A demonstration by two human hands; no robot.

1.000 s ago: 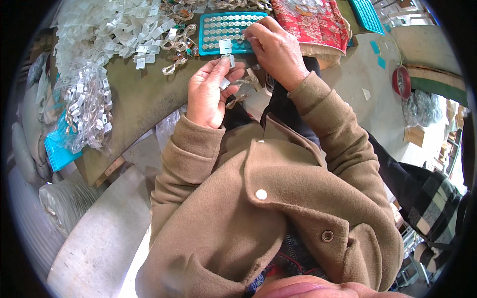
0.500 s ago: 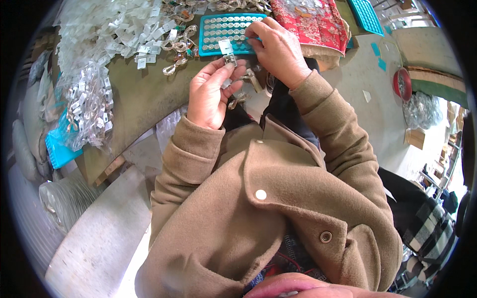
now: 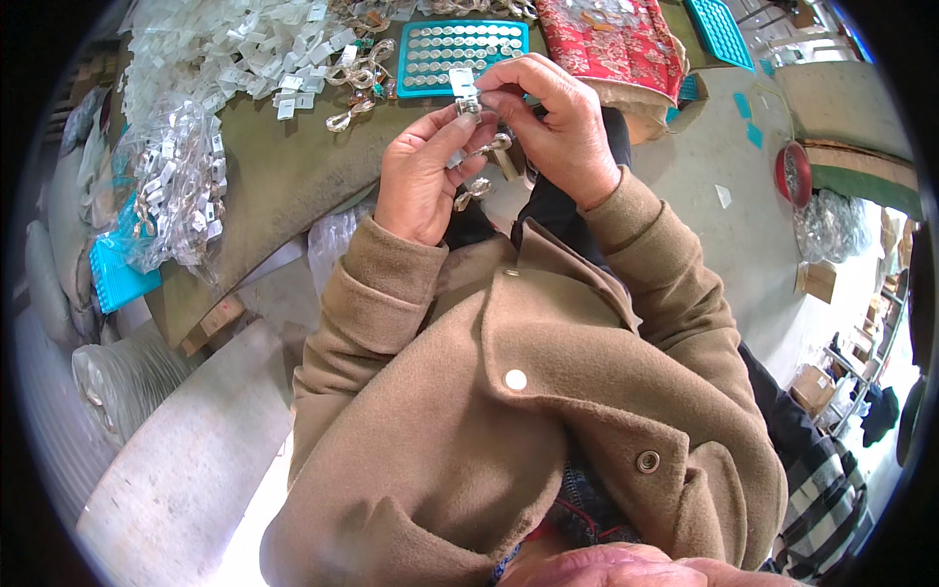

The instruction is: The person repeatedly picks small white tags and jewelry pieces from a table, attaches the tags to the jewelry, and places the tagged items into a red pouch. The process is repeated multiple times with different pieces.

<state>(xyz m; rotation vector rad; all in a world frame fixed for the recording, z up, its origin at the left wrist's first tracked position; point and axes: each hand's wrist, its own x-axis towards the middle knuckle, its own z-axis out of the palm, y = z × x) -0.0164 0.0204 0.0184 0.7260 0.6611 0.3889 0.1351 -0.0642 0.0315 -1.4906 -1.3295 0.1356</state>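
Note:
Between the thumb and fingers of my left hand [image 3: 416, 181] is a small clear plastic battery case [image 3: 469, 103] with its pale flap standing up. My right hand [image 3: 558, 122] closes its thumb and forefinger at the case's right side; anything pinched there is hidden by the fingers. Coiled thin wire [image 3: 473, 194] hangs below my hands. Just beyond them on the table lies a turquoise tray [image 3: 403, 61] holding rows of round silver coin cells [image 3: 450, 55], with some slots at its near right side without cells.
A large heap of clear and white plastic cases [image 3: 230, 59] covers the far left of the table [image 3: 293, 161]. Coiled wires [image 3: 364, 76] lie beside the tray. A bag of wired cases [image 3: 176, 196] sits at the left edge. Red patterned cloth [image 3: 611, 49] lies to the right.
My right hand has moved from the tray's near right side back to the battery case. My left hand has shifted slightly right, holding the case.

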